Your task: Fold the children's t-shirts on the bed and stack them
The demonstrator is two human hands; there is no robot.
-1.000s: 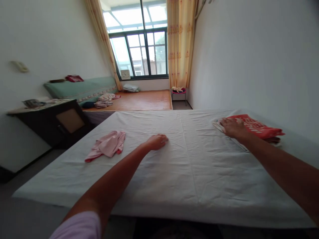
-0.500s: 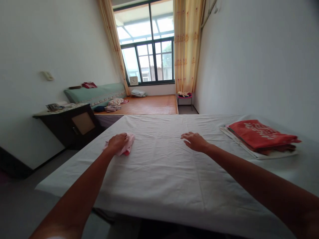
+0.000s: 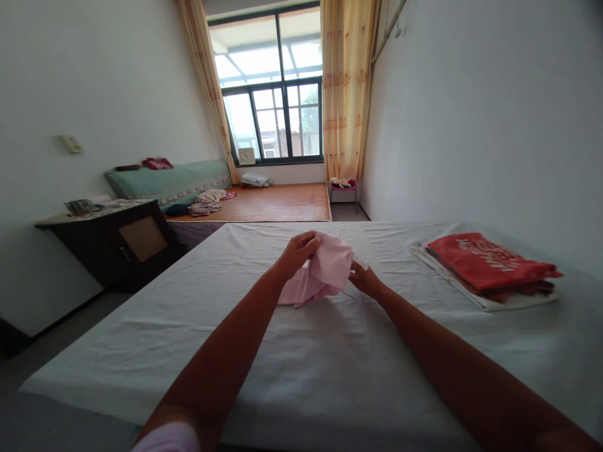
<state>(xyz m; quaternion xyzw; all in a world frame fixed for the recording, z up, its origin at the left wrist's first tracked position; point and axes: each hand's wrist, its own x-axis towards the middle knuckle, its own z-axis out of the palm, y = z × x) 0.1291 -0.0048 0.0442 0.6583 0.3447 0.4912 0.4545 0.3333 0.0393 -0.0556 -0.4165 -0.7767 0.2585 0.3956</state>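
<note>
A small pink garment (image 3: 320, 276) hangs bunched above the middle of a bed covered by a white sheet (image 3: 264, 351). My left hand (image 3: 298, 251) is closed on the garment's upper left edge. My right hand (image 3: 363, 278) pinches its right edge, partly hidden behind the cloth. Both arms stretch forward over the sheet. At the right side of the bed lies a stack of folded clothes with a red piece with white lettering (image 3: 490, 263) on top.
A dark cabinet (image 3: 117, 242) with small items on top stands left of the bed. Beyond lies a wooden platform (image 3: 273, 202) with scattered clothes, a green cushion (image 3: 164, 182), a small pink stool (image 3: 343, 186), a window and yellow curtains (image 3: 346, 88). A white wall runs along the right.
My left hand took the pink garment from the sheet's left side and lifted it to the middle. My right hand left the red stack and came across to grip the garment too.
</note>
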